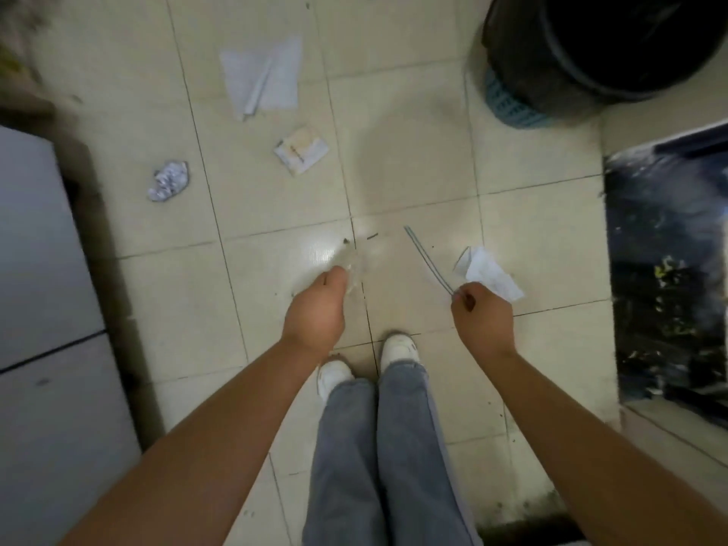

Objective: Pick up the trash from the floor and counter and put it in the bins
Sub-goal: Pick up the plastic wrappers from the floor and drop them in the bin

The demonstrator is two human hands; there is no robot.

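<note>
My left hand [315, 309] is closed around a clear plastic cup [342, 258], blurred and see-through, above the tiled floor. My right hand [482, 317] pinches the end of a thin straw [427, 258] that points up and left. Just right of that hand a white crumpled paper [492, 273] lies on the floor. Farther ahead lie a flat white paper sheet [264, 74], a small beige packet [301, 149] and a crumpled foil ball [169, 181]. A black bin [591, 49] stands at the top right.
A blue slotted basket [512, 106] sits at the foot of the black bin. A dark counter top [669, 269] runs along the right, a grey appliance [35, 309] along the left. My white shoes [398, 348] stand on the tiles below my hands.
</note>
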